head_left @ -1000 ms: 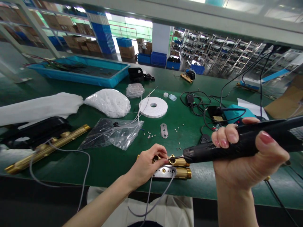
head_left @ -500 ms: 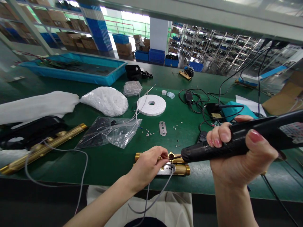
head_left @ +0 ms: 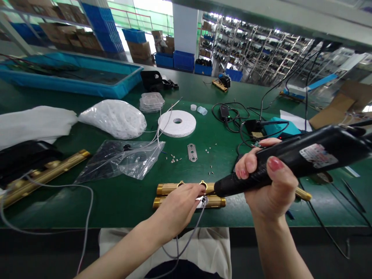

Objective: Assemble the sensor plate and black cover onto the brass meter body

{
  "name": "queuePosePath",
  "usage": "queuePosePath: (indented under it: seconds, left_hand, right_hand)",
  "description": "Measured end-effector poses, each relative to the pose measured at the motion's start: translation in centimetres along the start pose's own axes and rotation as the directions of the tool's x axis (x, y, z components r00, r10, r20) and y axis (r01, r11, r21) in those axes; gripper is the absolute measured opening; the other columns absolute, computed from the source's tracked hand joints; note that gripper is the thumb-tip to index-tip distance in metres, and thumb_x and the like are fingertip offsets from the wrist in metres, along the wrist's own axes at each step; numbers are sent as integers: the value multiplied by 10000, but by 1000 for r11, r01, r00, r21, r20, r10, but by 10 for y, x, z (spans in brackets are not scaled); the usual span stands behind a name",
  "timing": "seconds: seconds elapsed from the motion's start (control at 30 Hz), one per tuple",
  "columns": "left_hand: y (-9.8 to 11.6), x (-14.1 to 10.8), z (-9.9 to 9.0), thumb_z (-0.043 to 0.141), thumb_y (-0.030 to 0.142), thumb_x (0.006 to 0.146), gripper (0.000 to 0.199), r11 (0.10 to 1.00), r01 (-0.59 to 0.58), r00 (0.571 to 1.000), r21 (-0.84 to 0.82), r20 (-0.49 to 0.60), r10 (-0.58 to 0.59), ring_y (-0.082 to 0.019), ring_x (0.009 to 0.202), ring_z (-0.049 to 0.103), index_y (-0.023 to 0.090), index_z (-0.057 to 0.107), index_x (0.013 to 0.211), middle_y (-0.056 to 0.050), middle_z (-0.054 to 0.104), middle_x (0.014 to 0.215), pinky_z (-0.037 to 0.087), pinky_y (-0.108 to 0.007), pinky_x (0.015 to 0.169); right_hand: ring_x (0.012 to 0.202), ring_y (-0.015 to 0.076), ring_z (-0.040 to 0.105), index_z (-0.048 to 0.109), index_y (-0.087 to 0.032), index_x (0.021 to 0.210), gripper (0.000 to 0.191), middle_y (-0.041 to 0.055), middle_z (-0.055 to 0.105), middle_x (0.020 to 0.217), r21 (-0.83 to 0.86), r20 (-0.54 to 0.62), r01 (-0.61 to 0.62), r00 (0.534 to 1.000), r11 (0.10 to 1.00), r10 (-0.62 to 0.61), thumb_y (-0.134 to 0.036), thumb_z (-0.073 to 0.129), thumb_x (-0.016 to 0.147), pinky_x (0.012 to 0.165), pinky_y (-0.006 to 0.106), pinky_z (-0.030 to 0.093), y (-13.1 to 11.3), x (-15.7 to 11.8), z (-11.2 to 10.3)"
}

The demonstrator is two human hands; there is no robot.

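My right hand (head_left: 269,180) grips a black electric screwdriver (head_left: 293,157), tilted with its bit pointing down and left. The bit's tip is by the fingertips of my left hand (head_left: 181,203). Those fingers are pressed together over two gold brass tubes (head_left: 218,201) lying side by side near the bench's front edge; what they pinch, if anything, is hidden. Partly under the left hand, a small silver plate (head_left: 200,203) sits on the nearer tube. A grey cable (head_left: 193,237) runs from this plate toward my lap. A loose metal plate (head_left: 192,152) lies beyond, between small screws (head_left: 173,158).
Left are a plastic bag (head_left: 142,164), a brass tube with a black housing (head_left: 29,153), and white wrapping (head_left: 35,120). Behind stand a white tape roll (head_left: 186,130) and a blue tray (head_left: 113,91). Black cables (head_left: 236,120) coil at right.
The camera view has shifted right. My left hand lies flatter over the brass tubes, covering more of the silver plate. The screwdriver stays in my right hand, its bit still at the left fingertips.
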State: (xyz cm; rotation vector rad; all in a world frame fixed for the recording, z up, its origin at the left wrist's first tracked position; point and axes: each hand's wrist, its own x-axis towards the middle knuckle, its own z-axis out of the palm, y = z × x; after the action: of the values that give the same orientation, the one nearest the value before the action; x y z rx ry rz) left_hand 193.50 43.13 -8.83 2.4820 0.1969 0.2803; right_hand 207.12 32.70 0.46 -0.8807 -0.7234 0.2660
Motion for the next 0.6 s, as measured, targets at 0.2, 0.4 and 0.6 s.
queuePosePath:
  seconds: [0.2,0.4,0.6]
  left_hand:
    - [4,-7,-7,652,181,787,379,986,48,998,163,21,-52,-252,1044,489,208,491,1129,-52,557,1138,416,-436,911]
    - [7,-7,-6,719,214,748,319,935,132,986,330,49,-157,-276,1008,497,182,585,1036,-63,591,1063,401,-456,886]
    - [5,-7,0,727,201,739,341,932,141,985,333,47,-165,-270,1015,508,185,597,1054,-74,592,1084,393,-440,909]
  right_hand:
    - [452,94,452,508,-203,935,240,-48,502,570,14,53,-9,999,1000,9,-301,614,743,446,224,381,3,-2,3]
    - [464,98,469,524,-203,953,235,-45,519,586,-29,135,-18,991,999,22,-303,629,768,442,226,390,5,-3,13]
    - [475,100,490,560,-205,944,219,-41,532,605,-81,241,-44,969,996,63,-295,656,769,448,235,417,7,-1,26]
